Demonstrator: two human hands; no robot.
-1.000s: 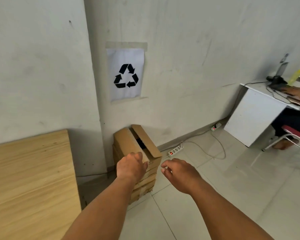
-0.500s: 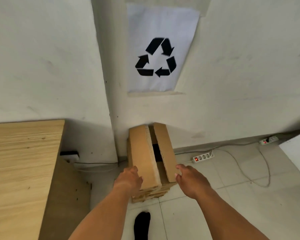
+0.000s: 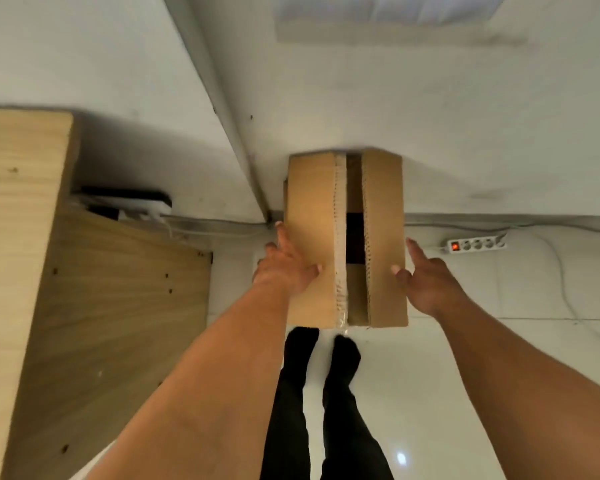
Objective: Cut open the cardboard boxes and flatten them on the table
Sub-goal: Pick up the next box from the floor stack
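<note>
Fetching stage, by our judgement: nothing is cut or flattened yet, and the carton has yet to reach the table.

- Legs point(image 3: 291, 393), black-trousered: nearest, below and between the two grips, feet just short of the carton.
- Left grip point(image 3: 284, 268): fingers straight along the carton's left wall, thumb laid on the left flap. It is pressing, not clenched.
- Right grip point(image 3: 426, 282): index finger straight beside the right wall, thumb tip touching the right flap's edge. It is loose and clasps nothing, with the remaining fingers hidden.
- Cardboard box point(image 3: 312, 220): between the grips, at the foot of the wall and off the table. Its top flaps are parted over a dark gap, and pale tape point(image 3: 340, 244) clings to the left flap's inner edge.
- Next move, as we judge it: both grips squeeze the side walls evenly, lift, then swing left. The loose flaps may shift, so we would hold low.
- Table point(image 3: 14, 202), pale wood: well left of the left grip, its side panel point(image 3: 118, 306) facing the carton. That panel narrows our swing.
- Power strip point(image 3: 477, 244): on the floor just right of the right grip, red switch lit, cable point(image 3: 565, 292) trailing away. We count it a trip hazard.
- Dark-and-white object point(image 3: 125, 202): under the tabletop, unidentified.
- Paper sheet point(image 3: 388, 8): farthest, on the wall above the carton.
- Cutter: none in view.
</note>
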